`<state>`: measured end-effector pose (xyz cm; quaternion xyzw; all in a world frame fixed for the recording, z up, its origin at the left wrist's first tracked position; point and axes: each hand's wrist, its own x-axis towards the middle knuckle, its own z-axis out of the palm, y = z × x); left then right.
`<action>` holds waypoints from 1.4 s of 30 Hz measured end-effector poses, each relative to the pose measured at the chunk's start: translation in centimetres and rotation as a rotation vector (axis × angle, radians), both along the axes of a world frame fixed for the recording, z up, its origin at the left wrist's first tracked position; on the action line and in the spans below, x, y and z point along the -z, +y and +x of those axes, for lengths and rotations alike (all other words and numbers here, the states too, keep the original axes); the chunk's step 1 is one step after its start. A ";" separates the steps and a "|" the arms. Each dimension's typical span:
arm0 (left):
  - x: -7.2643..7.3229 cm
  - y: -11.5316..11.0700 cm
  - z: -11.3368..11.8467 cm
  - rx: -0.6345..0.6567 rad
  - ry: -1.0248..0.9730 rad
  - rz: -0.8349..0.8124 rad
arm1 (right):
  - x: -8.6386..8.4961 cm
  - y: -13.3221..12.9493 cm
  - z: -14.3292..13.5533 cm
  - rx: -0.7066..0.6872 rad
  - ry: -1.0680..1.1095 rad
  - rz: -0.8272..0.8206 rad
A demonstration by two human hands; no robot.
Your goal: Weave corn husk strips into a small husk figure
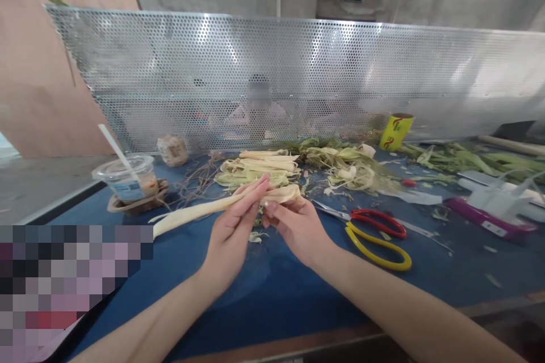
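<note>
Between my two hands is a pale, dried corn husk (193,211), stretched out to the left in a long, flattened tail. My left hand (238,221) is closed round its middle, fingers pressed together. My right hand (293,224) pinches the wider, folded end of the husk, which shows above its fingertips. Just behind my hands lies a stack of pale and greenish husks (255,169). To the right of my right hand rest scissors (374,238) with one red and one yellow handle, their blades pointing toward the hand.
A lidded cup (131,178) with a straw stands at left, near tangled brown twine (200,176). Loose husks (340,161) lie at the back. A yellow roll (395,131), a ruler (419,229) and a purple-and-white power strip (489,218) are on the right. A perforated metal screen (276,68) borders the table.
</note>
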<state>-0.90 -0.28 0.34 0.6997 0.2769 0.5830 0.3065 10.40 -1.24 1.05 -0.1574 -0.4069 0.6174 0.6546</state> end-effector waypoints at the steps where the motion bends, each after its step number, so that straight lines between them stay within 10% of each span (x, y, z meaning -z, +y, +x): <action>1: 0.0 0.0 0.0 0.001 -0.020 -0.008 | 0.0 0.0 0.0 0.007 0.004 -0.005; 20: -1.0 -0.6 0.7 0.239 -0.411 -0.419 | -0.2 -0.5 1.0 0.415 -0.627 0.171; 26: -1.1 -0.7 0.8 0.287 -0.438 -0.487 | 0.4 -0.2 0.9 0.437 -0.517 0.118; 42: -0.2 -0.5 0.8 0.130 -0.255 -0.231 | 0.1 -0.8 0.5 0.468 -0.563 0.121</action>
